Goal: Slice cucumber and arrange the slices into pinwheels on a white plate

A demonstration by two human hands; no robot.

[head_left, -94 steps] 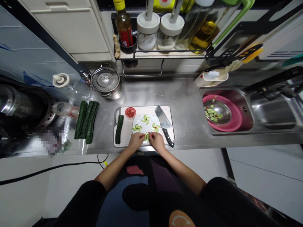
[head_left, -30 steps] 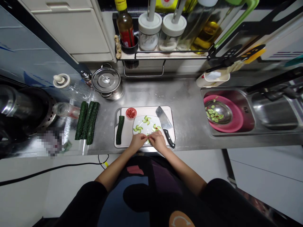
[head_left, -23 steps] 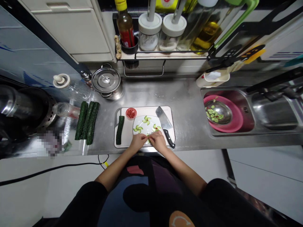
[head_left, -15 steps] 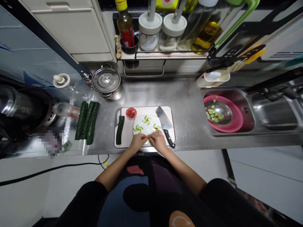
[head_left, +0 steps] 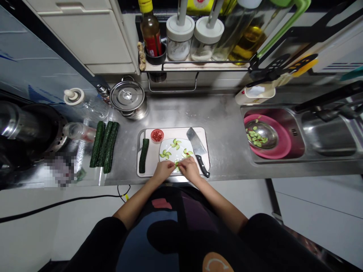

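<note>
Slices (head_left: 177,169) are set at the near edge of plate (head_left: 175,152), between left hand (head_left: 165,169) and right hand (head_left: 189,168). Fingertips are held narrow; whether a slice is pinched cannot be told. Judged light, bendy, wet-slick, easily torn; best taken by the rind. Knife (head_left: 199,150) is laid along board's (head_left: 152,159) right edge.

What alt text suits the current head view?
Bare left hand and right hand work close together over thin green slices on a square white plate. A black-handled steel cleaver, dark green cucumber and round red dish share the rectangular white board beneath.
</note>
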